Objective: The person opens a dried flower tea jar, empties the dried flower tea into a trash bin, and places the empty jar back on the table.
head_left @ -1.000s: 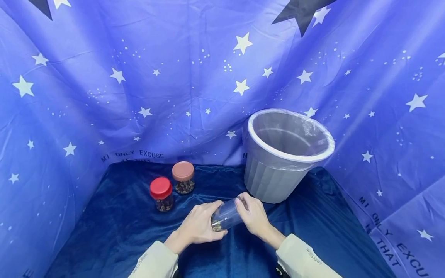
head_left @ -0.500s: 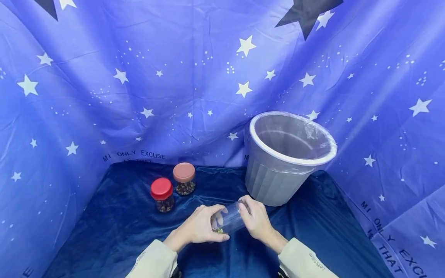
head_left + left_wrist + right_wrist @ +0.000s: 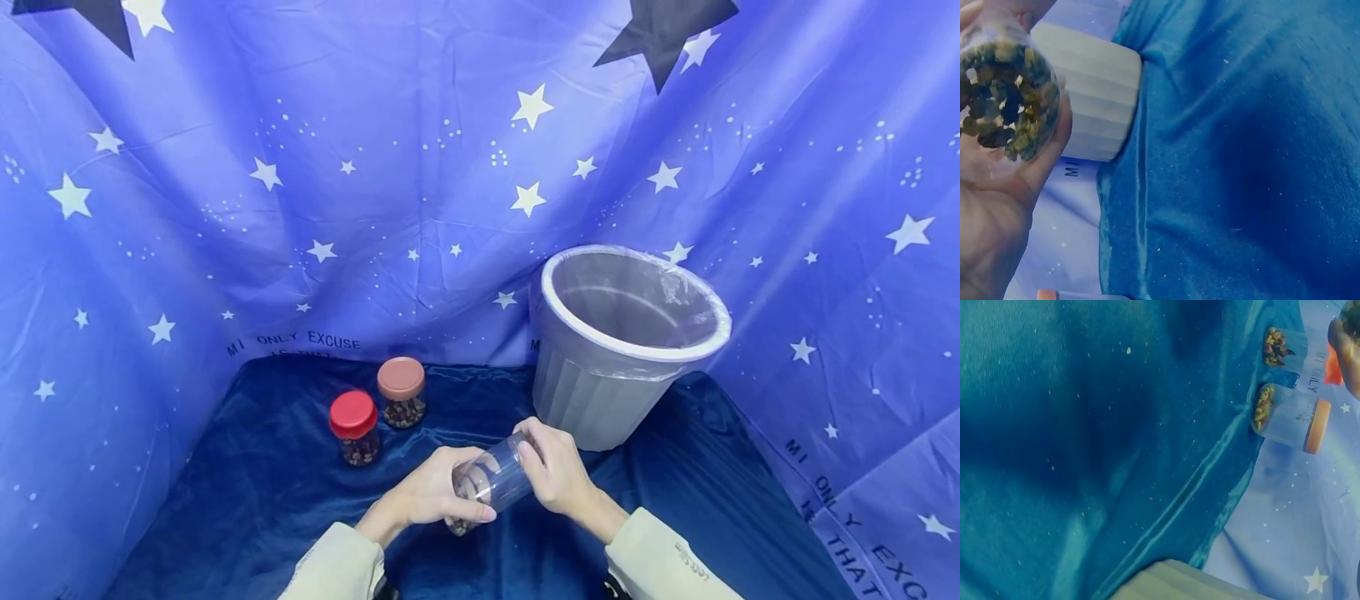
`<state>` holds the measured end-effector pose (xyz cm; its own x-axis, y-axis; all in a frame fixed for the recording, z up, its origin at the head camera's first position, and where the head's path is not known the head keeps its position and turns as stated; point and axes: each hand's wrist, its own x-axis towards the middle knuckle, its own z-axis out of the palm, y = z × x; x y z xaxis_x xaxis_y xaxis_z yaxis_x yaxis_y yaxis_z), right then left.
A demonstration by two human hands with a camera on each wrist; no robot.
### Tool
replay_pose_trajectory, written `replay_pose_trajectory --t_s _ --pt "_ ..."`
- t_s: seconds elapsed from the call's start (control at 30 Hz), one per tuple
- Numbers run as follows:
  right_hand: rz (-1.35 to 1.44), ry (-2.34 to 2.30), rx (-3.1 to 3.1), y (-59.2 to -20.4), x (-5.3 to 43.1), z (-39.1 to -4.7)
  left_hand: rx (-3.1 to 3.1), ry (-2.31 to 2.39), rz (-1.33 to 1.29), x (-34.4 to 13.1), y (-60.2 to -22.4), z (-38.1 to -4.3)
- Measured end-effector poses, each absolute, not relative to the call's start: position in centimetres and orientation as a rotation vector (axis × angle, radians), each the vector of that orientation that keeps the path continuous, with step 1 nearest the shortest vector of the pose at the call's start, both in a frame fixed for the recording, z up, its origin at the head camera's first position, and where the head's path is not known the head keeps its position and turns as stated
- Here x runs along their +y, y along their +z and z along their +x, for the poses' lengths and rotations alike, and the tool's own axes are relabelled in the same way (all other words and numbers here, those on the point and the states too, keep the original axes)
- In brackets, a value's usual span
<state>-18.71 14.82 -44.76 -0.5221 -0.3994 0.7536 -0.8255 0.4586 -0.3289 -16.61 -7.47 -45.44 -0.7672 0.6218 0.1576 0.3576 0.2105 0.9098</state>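
Observation:
A clear jar (image 3: 504,482) is held slantwise between both hands over the dark blue cloth, its bottom end low and to the left. Small brown and greenish dried pieces (image 3: 1004,94) lie in that end, seen through the base in the left wrist view. My left hand (image 3: 433,492) grips the jar around its lower part, thumb along the near side. The right hand (image 3: 558,473) holds the upper end and hides it. To the left stand a red-lidded jar (image 3: 355,427) and a pink-lidded jar (image 3: 402,390), both with similar pieces inside.
A grey bin (image 3: 592,400) lined with a clear bag stands behind and right of the hands. The velvety blue cloth (image 3: 247,492) covers the table. Purple-blue curtains (image 3: 420,167) with stars enclose the back and sides. Tiny specks dot the cloth in the right wrist view.
The held jar has tilted more steeply, and its bottom end now shows below my left thumb. Both hands keep their hold. The head view has shifted slightly; bin and lidded jars stay in place.

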Motion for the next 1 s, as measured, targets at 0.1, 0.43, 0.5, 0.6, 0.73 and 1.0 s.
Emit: replay_pose_trajectory --t_s 0.1,0.43,0.5,0.6,0.73,1.0 --pt "1.060 0.900 -2.105 -44.5 14.9 -18.8 2.150 1.617 0.933 -7.5 -45.5 -16.8" --pt "1.110 0.844 -2.158 -43.7 15.6 -19.0 1.843 1.736 0.820 -7.1 -46.0 -17.0" --pt "1.103 0.859 -2.234 -43.4 15.8 -18.9 1.884 1.733 0.819 -6.9 -46.2 -16.8" --pt "1.073 0.943 -2.400 -43.1 16.2 -18.7 2.044 1.698 0.811 -6.6 -46.6 -16.4" --pt "0.934 1.063 -2.647 -42.8 16.3 -18.5 2.329 1.584 0.784 -6.2 -47.0 -15.8" --pt "0.563 1.317 -3.012 -42.0 16.2 -18.8 2.682 1.375 0.715 -5.8 -47.1 -15.3"
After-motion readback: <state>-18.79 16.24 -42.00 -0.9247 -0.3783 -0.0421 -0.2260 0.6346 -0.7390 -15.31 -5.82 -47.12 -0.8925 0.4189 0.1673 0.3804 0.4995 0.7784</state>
